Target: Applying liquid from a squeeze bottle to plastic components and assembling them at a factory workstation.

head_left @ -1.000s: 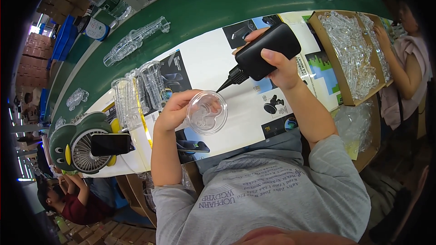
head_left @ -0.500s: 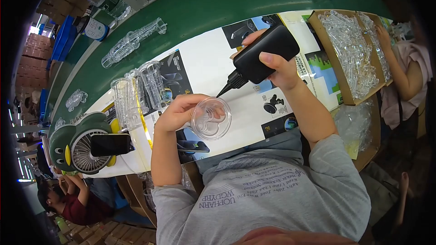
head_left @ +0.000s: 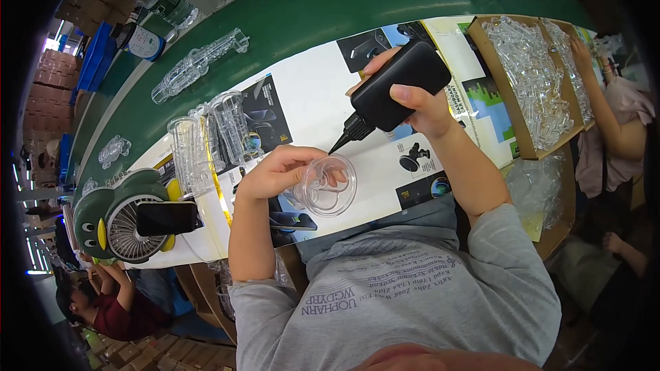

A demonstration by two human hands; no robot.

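Note:
In my left hand (head_left: 280, 170) is a clear round plastic part (head_left: 331, 199), its circular rim facing up; my fingers show through it. My right hand (head_left: 425, 104) grips a black squeeze bottle (head_left: 397, 88) with a narrow pointed nozzle, tilted down to the left. The nozzle tip is at the far rim of the clear part; whether it touches, I cannot tell. Any liquid at the tip is too small to make out. Under both hands lies a printed white sheet (head_left: 313, 89).
Clear plastic parts (head_left: 206, 137) stand at the left, beside a green fan (head_left: 127, 223) with a phone (head_left: 167, 218) in front. At right, a cardboard box (head_left: 496, 62) holds many clear pieces; a co-worker's arm (head_left: 601, 99) reaches there. A water bottle (head_left: 159, 1) lies far left.
The clear round part has shifted slightly right and down in my left hand. The squeeze bottle has moved a little left and down, its tip staying by the rim.

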